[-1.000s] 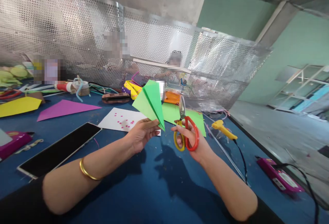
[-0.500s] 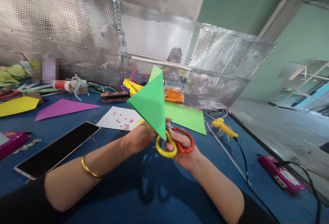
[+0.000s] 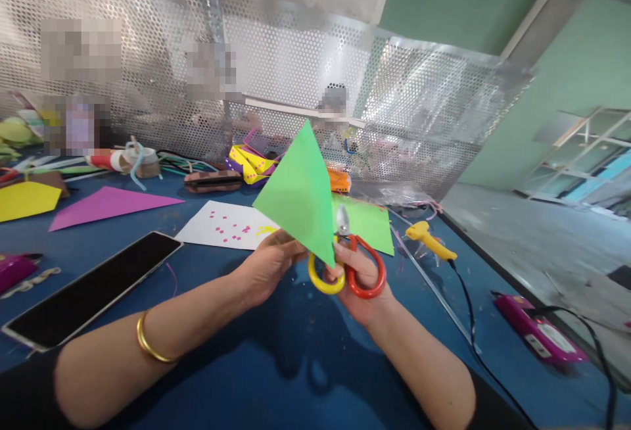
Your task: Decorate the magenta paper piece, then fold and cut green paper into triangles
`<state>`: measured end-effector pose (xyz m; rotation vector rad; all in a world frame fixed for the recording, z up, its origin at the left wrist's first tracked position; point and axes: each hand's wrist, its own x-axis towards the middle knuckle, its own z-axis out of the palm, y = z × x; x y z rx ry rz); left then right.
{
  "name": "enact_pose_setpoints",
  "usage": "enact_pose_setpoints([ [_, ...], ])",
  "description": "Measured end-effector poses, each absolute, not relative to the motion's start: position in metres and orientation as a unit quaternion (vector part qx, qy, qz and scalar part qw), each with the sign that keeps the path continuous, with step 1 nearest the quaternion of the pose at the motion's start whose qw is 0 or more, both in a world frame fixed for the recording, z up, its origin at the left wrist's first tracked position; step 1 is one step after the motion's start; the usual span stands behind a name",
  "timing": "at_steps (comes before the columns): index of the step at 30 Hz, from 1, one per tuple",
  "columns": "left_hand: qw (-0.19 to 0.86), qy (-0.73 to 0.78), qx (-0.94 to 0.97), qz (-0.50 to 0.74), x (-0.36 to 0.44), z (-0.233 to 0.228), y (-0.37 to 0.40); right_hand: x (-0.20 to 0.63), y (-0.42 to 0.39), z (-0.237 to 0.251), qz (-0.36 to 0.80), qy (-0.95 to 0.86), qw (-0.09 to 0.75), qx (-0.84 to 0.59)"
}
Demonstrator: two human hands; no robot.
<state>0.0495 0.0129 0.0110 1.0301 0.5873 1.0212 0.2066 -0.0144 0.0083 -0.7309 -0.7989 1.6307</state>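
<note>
Your left hand pinches the lower edge of a folded green paper triangle, holding it upright with its point toward the mesh screen beyond. Your right hand is just beside it, closed on a pair of scissors: your fingers pass through the red loop, and the yellow loop sits against the triangle's bottom corner. The blades are mostly hidden behind the paper, so you cannot tell how far they are parted. Both hands are held close together above the blue counter.

Just beyond your right hand a flat green sheet lies on the counter, and to its right is a yellow glue gun with a black cord. Beyond your left hand lies a white sheet with pink dots. Well to the left of your left forearm rests a dark tablet, with a purple paper triangle and a yellow paper piece farther off. A gold bangle circles your left wrist.
</note>
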Motion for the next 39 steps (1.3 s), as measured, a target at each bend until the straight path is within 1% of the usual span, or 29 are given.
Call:
enact_pose_setpoints([
  [4,0.728,0.251,0.448,0.454,0.047,0.014,0.014,0.225,-0.005,0.015,0.602,-0.345,0.630,-0.348],
  [7,0.760,0.247,0.413,0.437,0.047,0.015,0.013,0.228,-0.003,0.016,0.570,-0.354,0.644,-0.367],
  [10,0.768,0.290,0.387,0.420,0.050,0.012,0.011,0.223,-0.006,0.012,0.566,-0.365,0.634,-0.381],
  [14,0.747,0.334,0.407,0.405,0.053,0.009,0.009,0.214,-0.011,0.007,0.571,-0.375,0.618,-0.390],
  [25,0.721,0.331,0.412,0.448,0.051,0.013,0.008,0.218,-0.012,0.006,0.590,-0.441,0.551,-0.393],
  [31,0.722,0.338,0.420,0.433,0.051,0.014,0.008,0.214,-0.018,0.007,0.583,-0.439,0.567,-0.383],
  [35,0.716,0.336,0.417,0.449,0.050,0.019,0.008,0.215,-0.020,0.010,0.539,-0.474,0.568,-0.402],
  [39,0.696,0.354,0.379,0.496,0.045,0.031,0.014,0.222,-0.024,0.013,0.475,-0.531,0.535,-0.454],
])
